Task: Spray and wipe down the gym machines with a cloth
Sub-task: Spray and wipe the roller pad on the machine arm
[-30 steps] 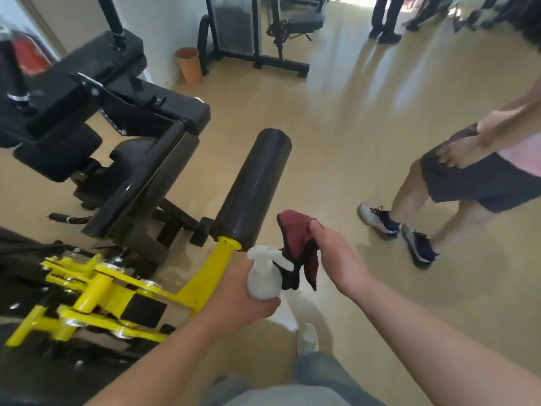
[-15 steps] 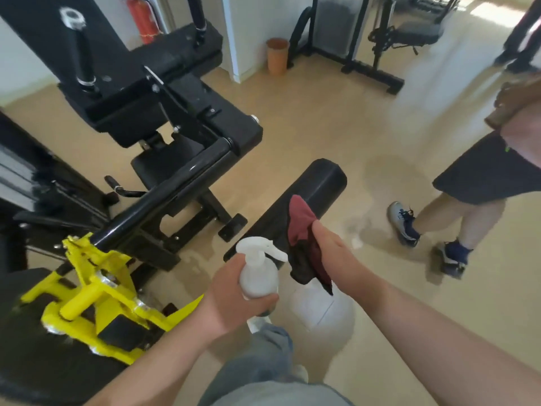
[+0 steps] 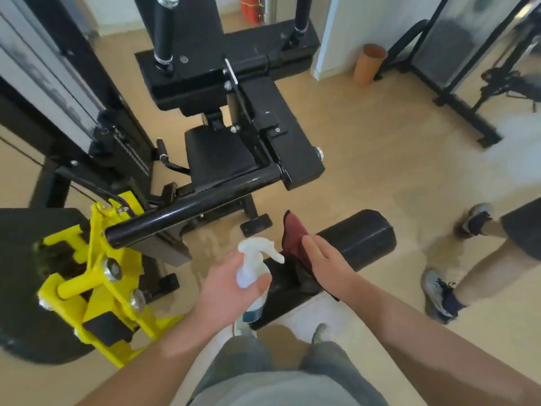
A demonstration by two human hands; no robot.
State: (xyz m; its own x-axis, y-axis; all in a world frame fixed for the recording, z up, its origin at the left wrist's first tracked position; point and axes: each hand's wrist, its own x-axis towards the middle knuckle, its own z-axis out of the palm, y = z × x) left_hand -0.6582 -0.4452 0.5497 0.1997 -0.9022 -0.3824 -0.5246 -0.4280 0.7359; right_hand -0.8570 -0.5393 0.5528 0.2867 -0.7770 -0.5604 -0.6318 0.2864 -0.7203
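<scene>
A black padded roller (image 3: 357,240) of the leg machine lies across the floor in front of me, joined to a yellow bracket (image 3: 96,288). My left hand (image 3: 225,288) grips a white spray bottle (image 3: 251,268), nozzle pointing right toward the cloth. My right hand (image 3: 325,262) holds a dark red cloth (image 3: 295,241) against the roller, fingers laid over it. The cloth's lower part drapes down the pad under my palm.
The machine's black seat (image 3: 219,153), frame bar (image 3: 190,212) and weight stack (image 3: 123,148) stand to the left and ahead. Another person's legs and sneakers (image 3: 439,294) are at the right. An orange bin (image 3: 369,64) and another machine (image 3: 468,68) stand at the back.
My head has turned left and down, bringing the seat and frame to the centre. My right hand has brought the cloth down onto the roller; the bottle stays in my left hand.
</scene>
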